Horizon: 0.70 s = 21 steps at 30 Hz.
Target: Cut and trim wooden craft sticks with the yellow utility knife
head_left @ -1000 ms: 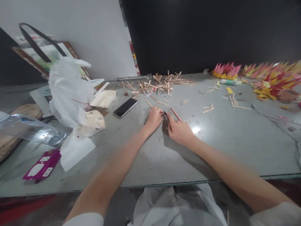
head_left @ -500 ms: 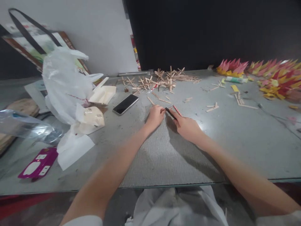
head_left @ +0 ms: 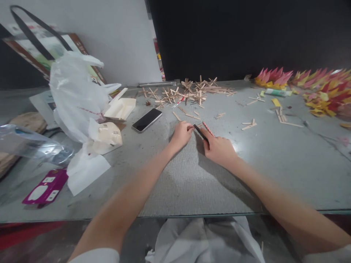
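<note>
Directions use a clock face centred between the hands, with twelve pointing away from the wearer.

The right hand [head_left: 221, 149] is closed around a black tool [head_left: 201, 132], index finger extended along it. The tool's tip points to ten o'clock, just beside the fingertips of the left hand [head_left: 181, 136]. The left hand is curled low over the desk [head_left: 170, 190]; whether its fingers close on anything cannot be told. The two hands are apart. The forward grip on the tool presumably gives control of the tip, and the low left hand probably steadies small work there.

A striped rod [head_left: 207, 128] lies along the far side of the right index finger; whether it is gripped is unclear. The sticks [head_left: 201, 95] are heaped at twelve o'clock, likely to keep them in reach without crowding the work area. The phone [head_left: 147, 119] lies at ten o'clock, clear of the left hand.

The tool's rear end is hidden by the right hand, so its type cannot be confirmed. The paper petals [head_left: 323, 104] between two and three o'clock are blurred and cut off by the right edge. The bottle [head_left: 35, 144] at nine is cut off on the left.
</note>
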{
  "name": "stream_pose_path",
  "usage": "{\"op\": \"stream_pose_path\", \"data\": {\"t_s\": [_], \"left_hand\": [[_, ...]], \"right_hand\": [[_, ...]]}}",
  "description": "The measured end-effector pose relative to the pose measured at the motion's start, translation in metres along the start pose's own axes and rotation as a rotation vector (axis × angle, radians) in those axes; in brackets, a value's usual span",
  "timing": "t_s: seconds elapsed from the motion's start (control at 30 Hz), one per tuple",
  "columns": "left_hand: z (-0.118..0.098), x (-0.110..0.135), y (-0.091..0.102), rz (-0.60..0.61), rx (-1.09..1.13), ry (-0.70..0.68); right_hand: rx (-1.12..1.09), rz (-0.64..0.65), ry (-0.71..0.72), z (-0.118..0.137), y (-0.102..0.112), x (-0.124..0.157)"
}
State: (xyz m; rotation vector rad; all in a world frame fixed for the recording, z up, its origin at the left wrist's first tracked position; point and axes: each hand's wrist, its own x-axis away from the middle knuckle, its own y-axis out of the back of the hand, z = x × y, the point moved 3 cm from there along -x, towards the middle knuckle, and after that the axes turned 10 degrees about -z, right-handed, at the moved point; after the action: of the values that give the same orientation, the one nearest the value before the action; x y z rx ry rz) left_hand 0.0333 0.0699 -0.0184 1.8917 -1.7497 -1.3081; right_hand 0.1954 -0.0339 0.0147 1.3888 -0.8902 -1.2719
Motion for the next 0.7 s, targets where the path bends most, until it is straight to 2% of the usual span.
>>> {"op": "stream_pose_path", "data": {"t_s": [0.33, 0.53, 0.7], "left_hand": [[-0.001, -0.004, -0.003, -0.001, 0.002, -0.019], [-0.004, -0.003, -0.005, 0.008, -0.017, -0.067], [-0.005, -0.002, -0.002, 0.0, -0.032, -0.054]], "right_hand": [[0.113, -0.019, 0.019, 0.004, -0.007, 0.006], [0.109, -0.011, 0.007, 0.007, -0.006, -0.005], [0.08, -0.001, -0.005, 0.012, -0.005, -0.006]]}}
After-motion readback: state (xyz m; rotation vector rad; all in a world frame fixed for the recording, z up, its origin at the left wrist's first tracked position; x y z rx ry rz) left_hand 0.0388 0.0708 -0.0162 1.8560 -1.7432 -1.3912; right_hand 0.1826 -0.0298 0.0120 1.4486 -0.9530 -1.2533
